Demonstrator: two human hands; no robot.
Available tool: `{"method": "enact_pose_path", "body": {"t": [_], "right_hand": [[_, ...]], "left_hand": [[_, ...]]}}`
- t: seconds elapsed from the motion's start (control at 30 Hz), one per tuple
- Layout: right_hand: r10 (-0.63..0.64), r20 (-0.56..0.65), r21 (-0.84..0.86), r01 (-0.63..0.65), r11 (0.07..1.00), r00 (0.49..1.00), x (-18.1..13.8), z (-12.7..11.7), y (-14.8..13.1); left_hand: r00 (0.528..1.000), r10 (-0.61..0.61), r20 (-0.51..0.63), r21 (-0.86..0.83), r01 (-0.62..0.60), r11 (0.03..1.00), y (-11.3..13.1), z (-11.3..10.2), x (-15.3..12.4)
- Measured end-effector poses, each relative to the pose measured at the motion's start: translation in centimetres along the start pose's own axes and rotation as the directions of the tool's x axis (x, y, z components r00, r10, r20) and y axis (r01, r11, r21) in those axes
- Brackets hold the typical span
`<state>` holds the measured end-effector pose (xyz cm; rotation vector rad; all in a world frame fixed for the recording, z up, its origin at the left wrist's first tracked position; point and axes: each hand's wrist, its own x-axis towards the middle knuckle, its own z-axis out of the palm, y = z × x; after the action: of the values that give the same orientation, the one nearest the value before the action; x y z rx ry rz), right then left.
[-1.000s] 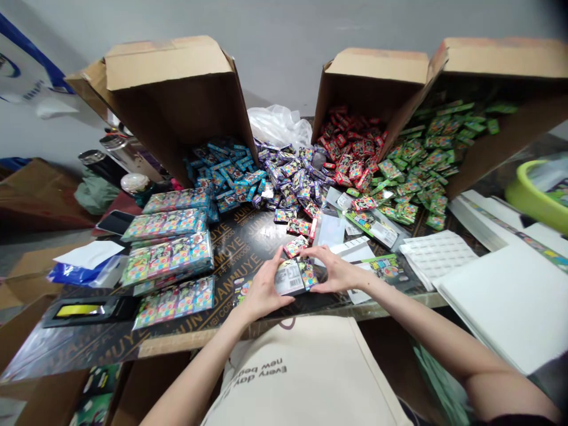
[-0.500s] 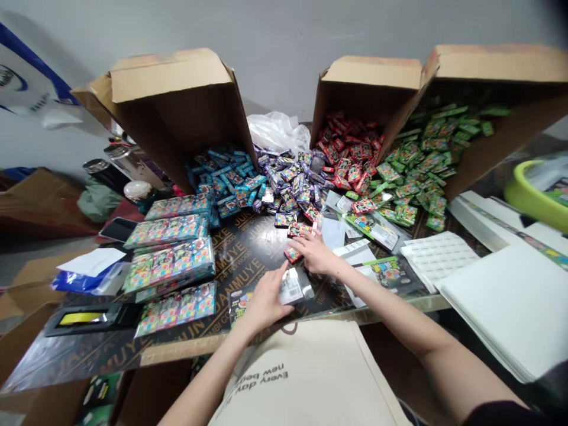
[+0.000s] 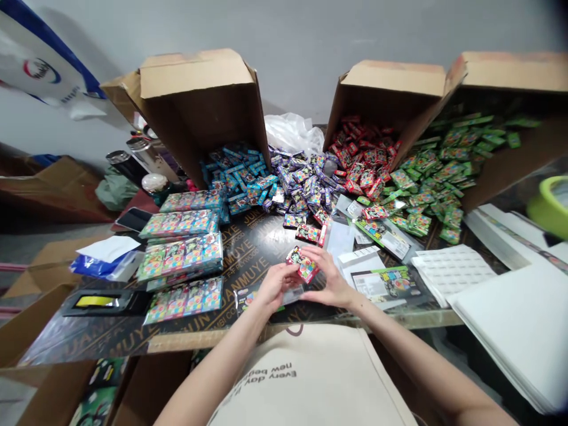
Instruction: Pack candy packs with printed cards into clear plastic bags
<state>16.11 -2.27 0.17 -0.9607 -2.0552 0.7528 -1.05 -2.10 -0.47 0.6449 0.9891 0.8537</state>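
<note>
In the head view a small red candy-style box (image 3: 303, 264) is held up just above the table. My left hand (image 3: 276, 288) pinches its left side, while the fingers of my right hand (image 3: 331, 281) close over its top right edge. Beneath my hands lies a clear printed packet (image 3: 244, 300), partly hidden by my left hand. Another red box (image 3: 308, 233) rests flat just beyond, beside a purple box (image 3: 294, 220).
Open cartons spill blue boxes (image 3: 239, 171), red boxes (image 3: 361, 157) and green boxes (image 3: 444, 165); a purple pile (image 3: 306, 177) sits between. Stacked wrapped packs (image 3: 181, 257) stand left. Plastic packets (image 3: 386, 284), a label sheet (image 3: 446, 275) and white sheets (image 3: 519, 313) lie right.
The red box was lifted off the table and brought towards me, turned upward. My left hand rose from the packet to the box; my right hand drew back with it. The view shifted slightly left.
</note>
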Motion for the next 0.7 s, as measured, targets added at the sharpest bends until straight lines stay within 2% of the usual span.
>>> {"method": "enact_pose_path", "body": {"t": [0.07, 0.13, 0.2, 0.23, 0.27, 0.33, 0.4, 0.43, 0.47, 0.53, 0.7], "right_hand": [[0.012, 0.133, 0.041, -0.017, 0.999, 0.991, -0.5, -1.0, -0.5], [0.028, 0.201, 0.096, -0.048, 0.994, 0.979, -0.7, -1.9, -0.5], [0.039, 0.196, 0.106, -0.06, 0.993, 0.98, -0.8, -2.4, -0.1], [0.048, 0.164, 0.087, -0.063, 0.994, 0.985, -0.9, -2.4, 0.2], [0.063, 0.118, 0.054, -0.07, 0.996, 0.991, -1.0, -2.4, 0.7], [0.093, 0.027, -0.036, -0.092, 0.995, 0.995, -1.4, -2.2, 1.7], [0.106, 0.007, -0.127, -0.104, 0.986, 0.994, -1.8, -2.0, 2.6], [0.106, 0.031, -0.164, -0.099, 0.981, 0.994, -2.0, -1.8, 3.0], [0.103, 0.068, -0.193, -0.089, 0.977, 0.992, -2.3, -1.7, 3.2], [0.092, 0.138, -0.203, -0.062, 0.977, 0.986, -2.6, -1.4, 3.4], [0.074, 0.205, 0.031, -0.082, 0.996, 0.976, -2.6, -1.3, 3.3]], "left_hand": [[0.998, -0.03, 0.05, 0.06, 0.027, 0.998, 0.2, -0.1, 0.1], [0.99, -0.066, 0.127, 0.186, 0.041, 0.982, 0.3, -0.4, 0.1], [0.99, -0.022, 0.143, 0.353, -0.03, 0.935, 0.3, -0.8, 0.0], [0.991, 0.055, 0.121, 0.455, -0.104, 0.884, 0.3, -1.1, -0.2], [0.982, 0.156, 0.103, 0.575, -0.187, 0.796, 0.2, -1.5, -0.4], [0.932, 0.335, 0.141, 0.81, -0.303, 0.502, -0.3, -2.4, -0.8], [0.896, 0.375, 0.237, 0.929, -0.322, 0.182, -1.0, -3.3, -1.2], [0.893, 0.36, 0.269, 0.946, -0.315, 0.075, -1.4, -3.7, -1.4], [0.894, 0.344, 0.286, 0.951, -0.31, 0.014, -1.6, -4.0, -1.5], [0.889, 0.344, 0.303, 0.948, -0.319, -0.01, -1.9, -4.3, -1.7], [0.859, 0.358, 0.366, 0.895, -0.43, 0.119, -1.0, -3.8, -1.7]]}}
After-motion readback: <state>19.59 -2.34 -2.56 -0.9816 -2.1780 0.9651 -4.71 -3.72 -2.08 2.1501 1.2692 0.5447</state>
